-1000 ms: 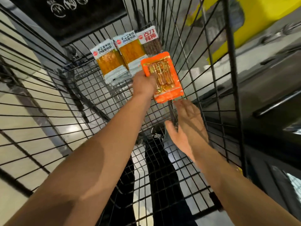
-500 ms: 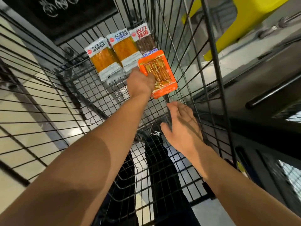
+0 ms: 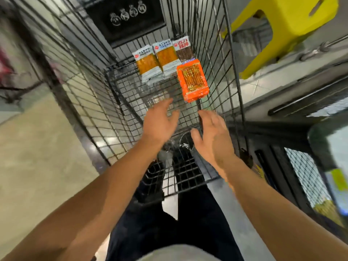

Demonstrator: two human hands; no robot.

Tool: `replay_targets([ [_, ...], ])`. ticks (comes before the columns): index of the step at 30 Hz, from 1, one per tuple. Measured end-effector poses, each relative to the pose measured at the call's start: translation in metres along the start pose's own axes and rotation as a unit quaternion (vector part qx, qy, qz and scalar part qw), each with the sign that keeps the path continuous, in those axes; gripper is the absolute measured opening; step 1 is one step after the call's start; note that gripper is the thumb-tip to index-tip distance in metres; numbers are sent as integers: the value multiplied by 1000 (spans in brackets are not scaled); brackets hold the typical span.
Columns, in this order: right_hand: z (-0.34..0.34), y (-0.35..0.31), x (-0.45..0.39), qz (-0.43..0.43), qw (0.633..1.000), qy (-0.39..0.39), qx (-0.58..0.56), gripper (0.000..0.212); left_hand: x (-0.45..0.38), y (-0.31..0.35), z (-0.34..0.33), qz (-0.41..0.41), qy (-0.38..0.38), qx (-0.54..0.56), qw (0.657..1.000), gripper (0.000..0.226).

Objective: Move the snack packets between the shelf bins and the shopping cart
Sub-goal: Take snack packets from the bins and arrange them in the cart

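Note:
An orange snack packet [image 3: 192,81] lies on the wire floor of the shopping cart [image 3: 124,102], free of any hand. Behind it, against the cart's far end, lie two white-and-orange packets [image 3: 146,65] [image 3: 167,58] and a brown packet with red lettering [image 3: 183,49]. My left hand [image 3: 160,123] hovers over the cart floor just below and left of the orange packet, fingers spread and holding nothing. My right hand [image 3: 212,136] hangs beside it, fingers straight, also holding nothing.
The cart's tall wire sides [image 3: 222,53] close in left and right. A yellow plastic stool [image 3: 282,29] stands beyond the right side. A dark shelf unit with wire-fronted bins [image 3: 310,178] runs along the right. Pale floor [image 3: 37,157] lies to the left.
My left hand has let go of the orange packet, which now lies on the cart floor. Both hands have drawn back toward me, and the view has tilted.

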State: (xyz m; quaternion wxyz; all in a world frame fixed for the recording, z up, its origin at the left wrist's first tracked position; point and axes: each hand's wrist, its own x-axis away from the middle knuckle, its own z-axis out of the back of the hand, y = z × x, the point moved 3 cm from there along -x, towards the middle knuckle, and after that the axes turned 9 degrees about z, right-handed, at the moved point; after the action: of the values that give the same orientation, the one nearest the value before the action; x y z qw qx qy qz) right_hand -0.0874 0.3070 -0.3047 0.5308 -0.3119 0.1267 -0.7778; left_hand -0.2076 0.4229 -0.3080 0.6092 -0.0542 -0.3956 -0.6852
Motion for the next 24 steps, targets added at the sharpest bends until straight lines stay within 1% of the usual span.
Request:
replay_targets([
  [3,16,-24,28,-5,1000,11,-24,55,52,-2,23,-42,4,-3,999,45],
  [7,29,-70,83,33,994,90,-56,54,119,-13,56,-94,16,8,995,45],
  [10,30,-100,127,32,990,118,-71,57,165,-24,74,-131,16,7,991,47],
  [14,26,-134,189,25,978,187,-90,61,220,-40,94,-186,18,9,982,52],
  [21,32,-160,269,-22,956,274,-99,56,289,-42,107,-285,36,25,957,50],
  [24,44,-156,305,-40,936,335,-104,55,314,-29,103,-328,30,19,944,50],
])
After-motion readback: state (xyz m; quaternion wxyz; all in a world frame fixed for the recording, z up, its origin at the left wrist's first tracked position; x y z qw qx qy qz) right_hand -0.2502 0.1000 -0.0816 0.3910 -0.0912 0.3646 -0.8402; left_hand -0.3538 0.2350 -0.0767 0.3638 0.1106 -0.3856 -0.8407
